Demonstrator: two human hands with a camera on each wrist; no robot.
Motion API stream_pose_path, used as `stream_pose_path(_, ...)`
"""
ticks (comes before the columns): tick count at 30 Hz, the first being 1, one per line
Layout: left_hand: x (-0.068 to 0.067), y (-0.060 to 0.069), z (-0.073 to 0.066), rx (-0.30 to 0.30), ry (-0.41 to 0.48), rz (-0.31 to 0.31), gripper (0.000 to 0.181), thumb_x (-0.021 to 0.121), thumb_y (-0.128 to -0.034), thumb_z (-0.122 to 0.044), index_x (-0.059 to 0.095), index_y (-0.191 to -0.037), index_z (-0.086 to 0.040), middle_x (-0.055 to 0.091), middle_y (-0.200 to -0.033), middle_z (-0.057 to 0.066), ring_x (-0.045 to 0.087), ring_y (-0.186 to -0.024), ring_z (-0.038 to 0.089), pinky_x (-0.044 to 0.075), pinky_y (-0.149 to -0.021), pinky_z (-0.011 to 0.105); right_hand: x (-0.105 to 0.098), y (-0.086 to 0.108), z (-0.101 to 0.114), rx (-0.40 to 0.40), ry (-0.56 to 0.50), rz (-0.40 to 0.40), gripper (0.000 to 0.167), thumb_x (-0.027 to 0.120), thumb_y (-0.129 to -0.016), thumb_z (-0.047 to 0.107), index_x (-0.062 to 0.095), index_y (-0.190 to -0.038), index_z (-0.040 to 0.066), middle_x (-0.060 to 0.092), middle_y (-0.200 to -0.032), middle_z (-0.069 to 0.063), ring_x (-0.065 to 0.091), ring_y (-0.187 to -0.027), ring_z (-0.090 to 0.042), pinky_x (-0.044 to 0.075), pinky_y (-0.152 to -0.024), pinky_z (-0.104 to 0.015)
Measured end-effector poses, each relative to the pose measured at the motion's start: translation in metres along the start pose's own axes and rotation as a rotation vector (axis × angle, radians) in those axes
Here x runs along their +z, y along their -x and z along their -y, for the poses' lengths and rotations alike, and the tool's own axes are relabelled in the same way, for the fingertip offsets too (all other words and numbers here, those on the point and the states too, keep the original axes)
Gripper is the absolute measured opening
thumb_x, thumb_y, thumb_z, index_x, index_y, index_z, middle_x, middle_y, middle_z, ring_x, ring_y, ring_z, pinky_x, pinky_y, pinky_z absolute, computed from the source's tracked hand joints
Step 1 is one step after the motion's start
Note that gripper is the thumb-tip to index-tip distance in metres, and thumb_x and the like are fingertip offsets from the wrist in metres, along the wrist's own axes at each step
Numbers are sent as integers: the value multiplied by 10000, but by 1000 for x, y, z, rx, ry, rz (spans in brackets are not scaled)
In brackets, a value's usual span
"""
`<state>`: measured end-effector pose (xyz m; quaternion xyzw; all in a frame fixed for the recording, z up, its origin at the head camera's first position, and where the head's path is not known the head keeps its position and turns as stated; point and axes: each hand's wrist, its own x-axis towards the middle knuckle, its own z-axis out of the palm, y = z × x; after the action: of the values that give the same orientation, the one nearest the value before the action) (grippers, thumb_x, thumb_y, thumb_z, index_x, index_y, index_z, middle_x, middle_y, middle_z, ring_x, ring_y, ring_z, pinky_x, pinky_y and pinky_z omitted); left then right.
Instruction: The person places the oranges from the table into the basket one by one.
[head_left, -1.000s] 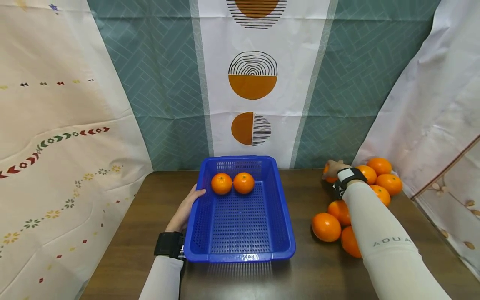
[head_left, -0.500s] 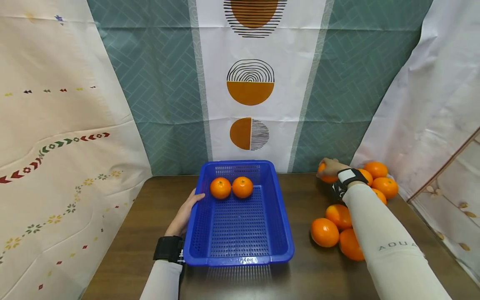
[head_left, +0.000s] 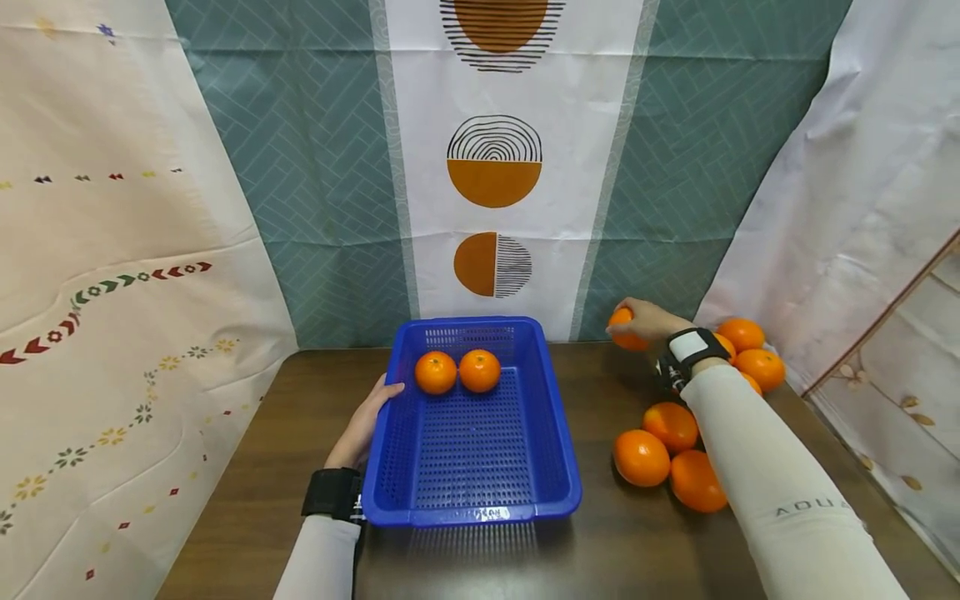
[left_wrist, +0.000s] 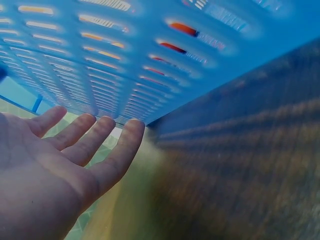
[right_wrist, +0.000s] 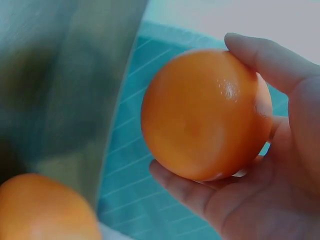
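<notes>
Shifted inward since earlier frame: orange (right_wrist: 205, 115), gripped in right hand (head_left: 652, 322), at two o'clock of blue perforated basket (head_left: 472, 454). Left hand (head_left: 367, 423): outstretched, at basket's nine o'clock side. Handling, judged: light, firm, slick-skinned, bruisable; cup round middle.

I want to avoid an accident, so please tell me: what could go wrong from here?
The orange in the right hand looks round and smooth, so it might slip and roll away. In the head view the right sleeve overlaps the loose oranges; if it is near enough, it could knock one. The two oranges in the blue basket have bare floor beside them, so they may roll if it tilts.
</notes>
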<state>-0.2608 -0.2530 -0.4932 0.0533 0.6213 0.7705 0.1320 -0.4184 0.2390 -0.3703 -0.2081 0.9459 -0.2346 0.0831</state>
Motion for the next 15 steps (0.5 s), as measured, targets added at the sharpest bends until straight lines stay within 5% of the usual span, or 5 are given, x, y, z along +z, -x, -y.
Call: stream_pose_path(15,0,1,0,-7,-32,-12,618,408,-1119,-398,107,-1649,-294,333,-1609,248,449,-1359,510,525,-1004,558,-2,6,32,-45,-54,-30,463,686,-997,283,539,-1295,-40,620,-1138,-234,602,-975,-346,498,-819,-414)
